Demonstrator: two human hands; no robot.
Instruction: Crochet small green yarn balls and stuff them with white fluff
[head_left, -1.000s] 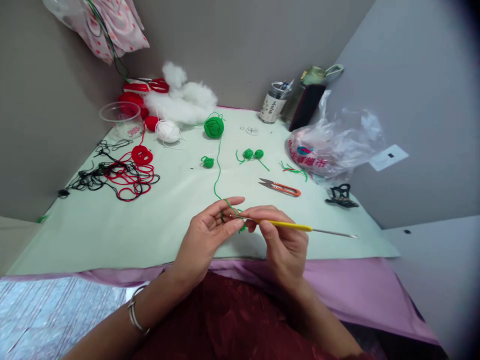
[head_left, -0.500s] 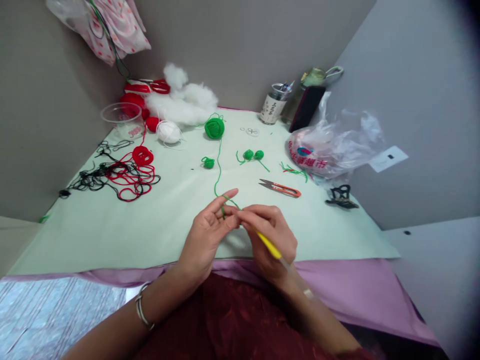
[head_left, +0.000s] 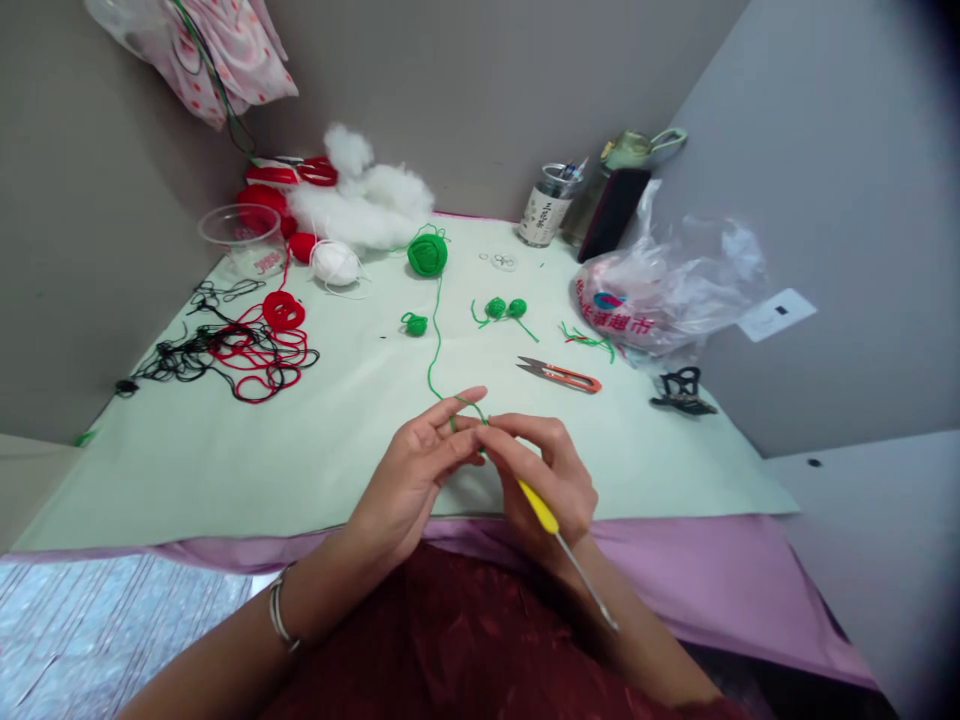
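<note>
Green yarn runs from a green ball down to my left hand, looping over its raised index finger. The thumb and fingers of that hand pinch the yarn. My right hand meets it fingertip to fingertip and holds a crochet hook with a yellow grip, its metal shaft pointing down and right past the wrist. The small piece between the fingertips is mostly hidden. Beyond the hands lie a small green ball and two more joined green balls.
Orange-handled snips and a black hair claw lie at right, near a plastic bag. Tangled black and red yarn spreads at left. White stuffing, a clear cup and a pen cup stand behind.
The crochet hook's metal shaft, blurred before, now shows sharply and points more steeply downward. Both hands have shifted slightly, still together at the fingertips.
</note>
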